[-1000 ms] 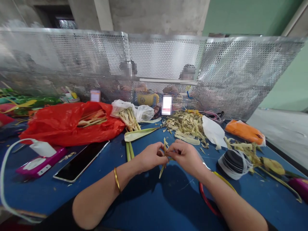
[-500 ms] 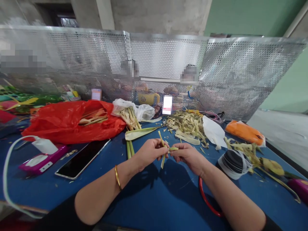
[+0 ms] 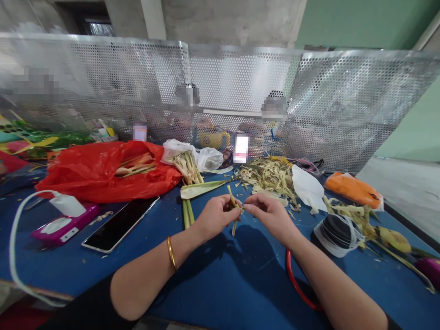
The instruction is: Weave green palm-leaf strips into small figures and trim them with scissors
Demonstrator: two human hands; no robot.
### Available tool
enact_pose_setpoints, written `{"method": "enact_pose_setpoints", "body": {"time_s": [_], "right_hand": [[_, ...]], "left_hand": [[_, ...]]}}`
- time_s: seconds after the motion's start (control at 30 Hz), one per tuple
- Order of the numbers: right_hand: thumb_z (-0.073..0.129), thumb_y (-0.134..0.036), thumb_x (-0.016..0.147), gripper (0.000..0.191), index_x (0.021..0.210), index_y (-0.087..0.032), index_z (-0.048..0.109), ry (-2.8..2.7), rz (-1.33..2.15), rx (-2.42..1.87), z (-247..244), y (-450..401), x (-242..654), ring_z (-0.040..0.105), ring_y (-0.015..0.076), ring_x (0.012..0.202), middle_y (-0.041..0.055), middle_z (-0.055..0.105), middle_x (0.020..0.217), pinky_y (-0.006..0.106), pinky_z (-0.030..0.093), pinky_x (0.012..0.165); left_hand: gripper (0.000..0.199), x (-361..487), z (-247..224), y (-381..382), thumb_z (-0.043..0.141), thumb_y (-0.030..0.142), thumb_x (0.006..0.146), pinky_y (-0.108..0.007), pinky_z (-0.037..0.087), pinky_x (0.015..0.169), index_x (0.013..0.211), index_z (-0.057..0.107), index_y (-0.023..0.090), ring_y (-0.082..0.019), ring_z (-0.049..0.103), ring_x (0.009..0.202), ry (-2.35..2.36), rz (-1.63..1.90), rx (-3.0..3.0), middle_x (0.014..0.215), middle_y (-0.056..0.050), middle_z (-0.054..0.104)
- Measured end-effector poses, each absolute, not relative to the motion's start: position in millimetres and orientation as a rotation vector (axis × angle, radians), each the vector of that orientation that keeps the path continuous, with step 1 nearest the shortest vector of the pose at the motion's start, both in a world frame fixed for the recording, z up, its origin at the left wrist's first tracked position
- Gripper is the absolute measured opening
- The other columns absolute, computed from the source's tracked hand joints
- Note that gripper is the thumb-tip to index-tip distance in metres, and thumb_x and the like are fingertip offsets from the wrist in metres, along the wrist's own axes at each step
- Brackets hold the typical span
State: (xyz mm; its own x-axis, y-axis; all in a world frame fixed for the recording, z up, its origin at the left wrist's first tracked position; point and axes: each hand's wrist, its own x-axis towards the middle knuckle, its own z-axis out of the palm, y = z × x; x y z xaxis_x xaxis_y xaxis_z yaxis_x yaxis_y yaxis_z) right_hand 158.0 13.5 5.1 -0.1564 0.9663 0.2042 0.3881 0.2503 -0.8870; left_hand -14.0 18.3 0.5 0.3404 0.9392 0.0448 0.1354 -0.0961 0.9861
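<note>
My left hand [image 3: 218, 214] is closed in a pinch on a narrow pale green plant strip [image 3: 234, 228], which stands nearly upright with its ends showing above and below the fingers. Close against it, my right hand [image 3: 270, 213] pinches a small bit of the same kind of strip where the fingertips of both hands meet; the fingers mostly hide that bit. A broad pale leaf piece [image 3: 202, 189] lies just beyond my left hand, across some green stalks [image 3: 187, 213]. Past my right hand is a heap of dry shredded strips [image 3: 270, 176].
On the blue table [image 3: 220, 293] lie a red plastic bag [image 3: 82, 169], a black phone [image 3: 120, 224] and a purple power strip [image 3: 67, 227]. To the right are a spool of white cord [image 3: 338, 234], a red ring-shaped handle [image 3: 295, 279] and an orange packet [image 3: 354, 189]. A perforated metal screen [image 3: 237, 73] stands behind.
My right hand has turned and lifted slightly, its fingertips now over the crossing point. The short crosswise strip end that showed between the hands is now mostly covered. The view has shifted slightly.
</note>
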Motion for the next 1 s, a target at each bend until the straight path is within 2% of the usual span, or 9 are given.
{"method": "enact_pose_setpoints", "body": {"time_s": [0.17, 0.37, 0.43, 0.53, 0.6, 0.83, 1.0], "right_hand": [[0.059, -0.039, 0.078, 0.022, 0.071, -0.018, 0.064, -1.689, 1.041, -1.229, -1.6, 12.2, 155.1, 0.047, 0.0122, 0.055, -0.0001, 0.058, 0.06, 0.025, 0.036, 0.053], [0.058, -0.034, 0.078, 0.02, 0.068, -0.017, 0.064, -1.654, 0.902, -1.282, 1.6, 9.2, 155.5, 0.045, 0.0114, 0.052, -0.0011, 0.056, 0.056, 0.024, 0.036, 0.051], [0.058, -0.03, 0.078, 0.017, 0.074, -0.017, 0.067, -1.689, 0.802, -1.261, 2.1, 8.3, 154.8, 0.048, 0.012, 0.056, -0.0003, 0.06, 0.062, 0.024, 0.038, 0.053], [0.057, -0.022, 0.08, 0.017, 0.088, -0.018, 0.071, -1.775, 0.63, -1.158, 3.3, 7.7, 154.7, 0.057, 0.0143, 0.07, 0.0028, 0.064, 0.078, 0.025, 0.044, 0.064], [0.055, -0.018, 0.081, 0.019, 0.089, -0.02, 0.072, -1.838, 0.553, -1.091, 4.1, 7.8, 155.6, 0.06, 0.0148, 0.076, 0.0038, 0.064, 0.082, 0.026, 0.046, 0.069], [0.055, -0.015, 0.083, 0.019, 0.086, -0.02, 0.073, -1.883, 0.5, -1.124, 1.4, 7.0, 156.9, 0.061, 0.0149, 0.075, 0.0036, 0.064, 0.079, 0.026, 0.046, 0.068], [0.057, -0.024, 0.084, 0.021, 0.101, -0.019, 0.069, -1.906, 0.438, -1.194, 7.6, 10.5, 158.9, 0.059, 0.0145, 0.073, 0.0045, 0.063, 0.088, 0.026, 0.045, 0.066]], "left_hand": [[0.027, -14.9, 1.8, 19.3, 0.065, 0.031, 0.073, -0.021, 0.036, 0.049, 0.092, 0.052, 0.017, -0.008, 0.047, 0.047, 0.901, 0.848, 1.373, 0.062, 0.002, 0.063], [0.025, -17.8, 1.3, 21.1, 0.071, 0.032, 0.069, -0.02, 0.034, 0.053, 0.082, 0.064, 0.013, -0.005, 0.046, 0.051, 0.883, 0.791, 1.153, 0.077, -0.005, 0.07], [0.025, -18.3, 0.4, 21.4, 0.072, 0.032, 0.069, -0.019, 0.032, 0.052, 0.083, 0.066, 0.012, -0.004, 0.044, 0.05, 0.891, 0.794, 1.134, 0.078, -0.005, 0.07], [0.027, -18.8, -1.0, 21.8, 0.074, 0.033, 0.068, -0.019, 0.031, 0.052, 0.083, 0.067, 0.012, -0.004, 0.044, 0.051, 0.874, 0.792, 1.132, 0.077, -0.005, 0.07], [0.027, -18.8, -1.2, 21.7, 0.075, 0.034, 0.067, -0.019, 0.03, 0.052, 0.081, 0.067, 0.012, -0.004, 0.044, 0.051, 0.866, 0.791, 1.138, 0.075, -0.004, 0.07], [0.026, -17.7, -1.1, 20.1, 0.074, 0.034, 0.068, -0.02, 0.03, 0.052, 0.08, 0.068, 0.012, -0.004, 0.043, 0.05, 0.881, 0.794, 1.124, 0.076, -0.005, 0.07], [0.026, -17.5, -4.0, 22.9, 0.075, 0.032, 0.066, -0.019, 0.029, 0.051, 0.08, 0.067, 0.012, -0.004, 0.042, 0.049, 0.921, 0.882, 1.067, 0.074, -0.004, 0.069]]}}
